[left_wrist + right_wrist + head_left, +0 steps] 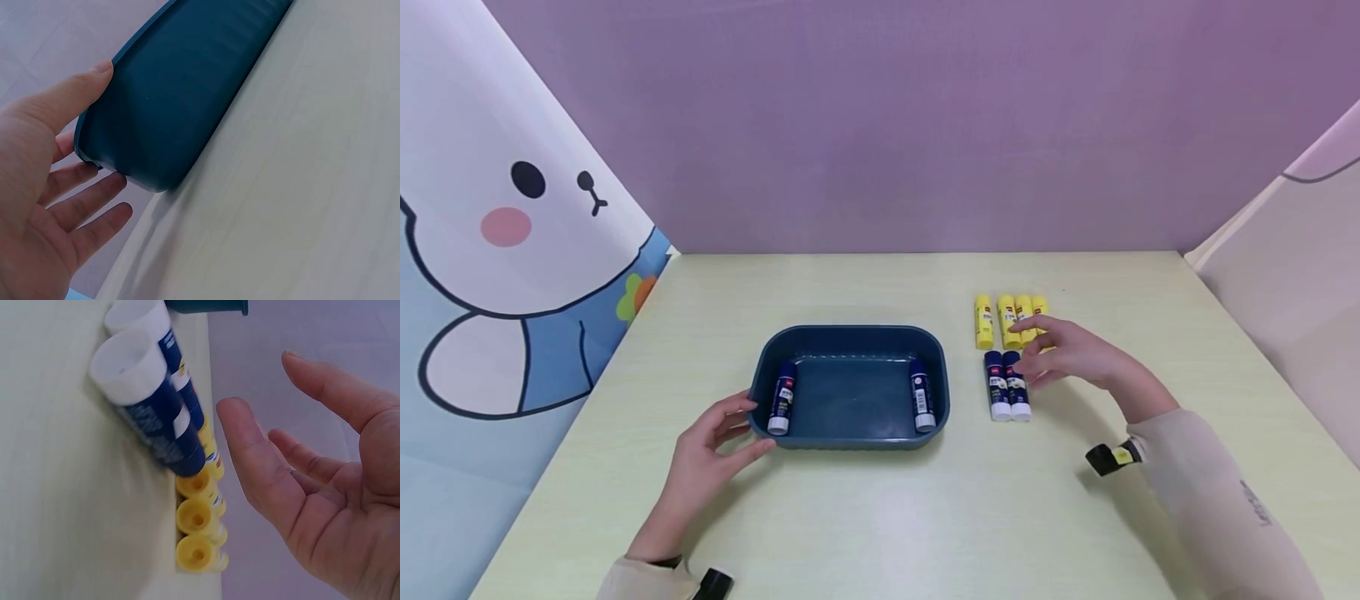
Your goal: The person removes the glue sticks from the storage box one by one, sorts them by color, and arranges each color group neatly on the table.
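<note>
My left hand holds the left front corner of a dark blue plastic bin, thumb on the front rim and fingers at the end wall. Inside the bin, one blue glue stick lies at the left end and another blue glue stick at the right end. My right hand hovers over the right side of two blue glue sticks lying side by side. Its fingers are loosely bent and hold nothing; the right wrist view shows a gap between thumb and index finger.
Several yellow glue sticks lie in a row just behind the blue pair, partly covered by my right fingers. The pale tabletop meets a purple panel at the back. A cartoon-printed panel stands on the left.
</note>
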`<state>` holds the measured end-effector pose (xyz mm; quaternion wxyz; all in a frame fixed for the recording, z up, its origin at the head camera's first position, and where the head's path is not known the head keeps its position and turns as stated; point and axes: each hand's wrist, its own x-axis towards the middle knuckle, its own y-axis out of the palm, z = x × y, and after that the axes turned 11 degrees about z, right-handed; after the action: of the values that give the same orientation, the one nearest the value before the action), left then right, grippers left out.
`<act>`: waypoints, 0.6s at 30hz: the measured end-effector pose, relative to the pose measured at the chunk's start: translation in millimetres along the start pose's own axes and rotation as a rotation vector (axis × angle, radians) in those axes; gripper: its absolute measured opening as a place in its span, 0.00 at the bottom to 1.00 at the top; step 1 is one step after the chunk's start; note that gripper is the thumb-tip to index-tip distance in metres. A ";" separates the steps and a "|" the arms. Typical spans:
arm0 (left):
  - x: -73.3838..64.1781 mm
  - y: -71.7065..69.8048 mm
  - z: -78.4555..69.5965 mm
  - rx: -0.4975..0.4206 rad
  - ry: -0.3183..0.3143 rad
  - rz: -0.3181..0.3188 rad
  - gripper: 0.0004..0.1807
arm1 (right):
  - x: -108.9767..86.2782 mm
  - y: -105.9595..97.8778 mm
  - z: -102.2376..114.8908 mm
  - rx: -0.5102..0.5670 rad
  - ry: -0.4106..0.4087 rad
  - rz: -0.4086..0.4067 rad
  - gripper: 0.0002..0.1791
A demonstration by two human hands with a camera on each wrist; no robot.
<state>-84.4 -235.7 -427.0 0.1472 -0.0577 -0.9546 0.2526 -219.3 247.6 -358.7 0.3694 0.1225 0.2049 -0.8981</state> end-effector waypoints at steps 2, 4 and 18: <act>0.1 0.0 0.1 0.003 -0.003 0.000 0.28 | 3.1 1.0 4.0 -0.006 -0.007 0.005 0.38; 0.1 0.0 0.2 0.007 -0.005 0.002 0.28 | 6.3 2.3 8.4 -0.013 -0.014 0.009 0.37; 0.2 0.1 -1.5 0.009 -0.015 0.005 0.28 | 28.6 16.2 41.2 -0.064 -0.071 0.020 0.34</act>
<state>-84.1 -234.9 -425.8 0.1396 -0.0573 -0.9544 0.2577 -230.5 200.8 -337.4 0.3889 0.0810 0.2190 -0.8912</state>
